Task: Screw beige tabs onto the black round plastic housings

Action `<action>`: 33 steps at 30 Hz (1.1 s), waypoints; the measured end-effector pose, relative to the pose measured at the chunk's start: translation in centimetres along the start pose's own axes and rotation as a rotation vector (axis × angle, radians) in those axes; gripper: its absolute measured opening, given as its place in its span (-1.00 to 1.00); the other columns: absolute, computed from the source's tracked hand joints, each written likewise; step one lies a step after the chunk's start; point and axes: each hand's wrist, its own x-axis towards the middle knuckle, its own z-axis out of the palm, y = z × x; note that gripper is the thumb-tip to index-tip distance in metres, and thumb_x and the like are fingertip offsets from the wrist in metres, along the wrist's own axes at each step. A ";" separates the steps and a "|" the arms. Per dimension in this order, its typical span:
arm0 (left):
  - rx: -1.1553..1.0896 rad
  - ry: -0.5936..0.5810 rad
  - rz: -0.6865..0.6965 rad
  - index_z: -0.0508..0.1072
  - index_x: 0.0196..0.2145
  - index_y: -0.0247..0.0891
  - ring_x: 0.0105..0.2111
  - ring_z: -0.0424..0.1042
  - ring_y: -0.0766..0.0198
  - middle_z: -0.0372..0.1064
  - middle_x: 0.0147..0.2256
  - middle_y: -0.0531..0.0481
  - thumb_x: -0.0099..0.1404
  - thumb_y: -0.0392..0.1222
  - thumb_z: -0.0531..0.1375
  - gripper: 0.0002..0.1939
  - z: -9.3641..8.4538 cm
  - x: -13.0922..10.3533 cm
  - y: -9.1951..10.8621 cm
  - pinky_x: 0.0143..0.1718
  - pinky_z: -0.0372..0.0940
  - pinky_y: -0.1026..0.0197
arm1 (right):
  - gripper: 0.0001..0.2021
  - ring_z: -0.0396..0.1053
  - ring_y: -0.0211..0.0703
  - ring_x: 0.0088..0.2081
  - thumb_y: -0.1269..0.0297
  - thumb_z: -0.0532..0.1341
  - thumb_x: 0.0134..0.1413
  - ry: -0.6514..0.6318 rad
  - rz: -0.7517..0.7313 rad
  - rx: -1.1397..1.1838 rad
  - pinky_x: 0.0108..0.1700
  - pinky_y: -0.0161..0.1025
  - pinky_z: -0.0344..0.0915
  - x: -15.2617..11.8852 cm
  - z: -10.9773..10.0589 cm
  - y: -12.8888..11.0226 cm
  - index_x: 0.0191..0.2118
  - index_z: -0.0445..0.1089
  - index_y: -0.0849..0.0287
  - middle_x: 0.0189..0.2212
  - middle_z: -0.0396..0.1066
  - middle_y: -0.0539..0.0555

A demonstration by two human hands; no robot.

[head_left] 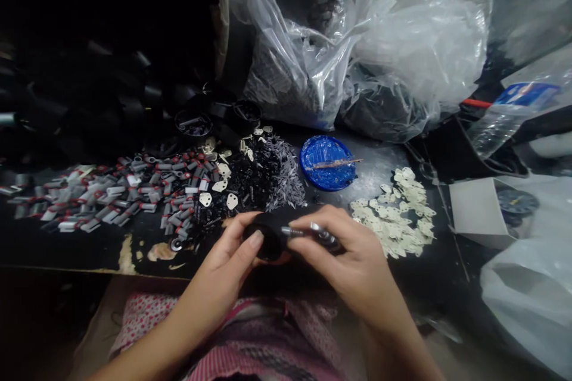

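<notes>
My left hand (239, 250) is closed around a round black part (264, 243), with the thumb lying on its rim. Just to the right, my right hand (342, 244) pinches a small metal piece with a coil spring (295, 231) on it, its tip pointing at the black part. Further back in that hand a shiny dark piece (324, 233) shows, partly covered by the fingers. Beyond my hands is a heap of small grey pointed pieces (283, 172), beside black bits and springs (245, 181).
Many grey cylinders with red ends (120, 193) are spread at left. A blue lid (328, 166) of blue paste holds a thin stick (337, 162). Pale flat plates (402, 214) lie at right, near a white box (478, 211). Plastic bags (304, 71) stand at the back.
</notes>
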 end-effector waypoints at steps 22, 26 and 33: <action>-0.130 0.304 0.067 0.50 -0.21 -0.16 -0.24 0.50 0.21 0.52 -0.24 -0.02 0.25 -0.14 0.24 -0.85 -3.0 -2.6 0.7 -0.15 0.43 0.19 | -0.82 0.37 -0.06 -0.33 0.34 0.11 0.23 -0.123 -0.271 -0.751 -0.19 -0.08 0.04 3.8 6.8 1.0 -0.17 0.44 0.20 -0.31 0.46 0.13; -0.165 0.311 0.091 0.48 -0.17 -0.13 -0.12 0.48 0.20 0.51 -0.16 0.00 0.27 -0.15 0.22 -0.84 -2.6 -2.2 1.2 -0.07 0.41 0.15 | -0.88 0.37 -0.11 -0.34 0.35 0.17 0.18 -0.106 -0.225 -0.556 -0.19 -0.11 0.07 3.4 6.4 0.8 -0.27 0.45 0.21 -0.36 0.46 0.07; -0.322 0.215 0.008 0.48 -0.19 -0.21 -0.15 0.52 0.22 0.56 -0.17 -0.05 0.32 -0.22 0.18 -0.88 -1.1 -1.2 1.8 -0.02 0.39 0.13 | -0.90 0.41 -0.19 -0.30 0.33 0.22 0.15 0.015 -0.027 0.099 -0.18 -0.20 0.24 1.4 5.7 0.6 -0.24 0.49 0.08 -0.36 0.48 -0.02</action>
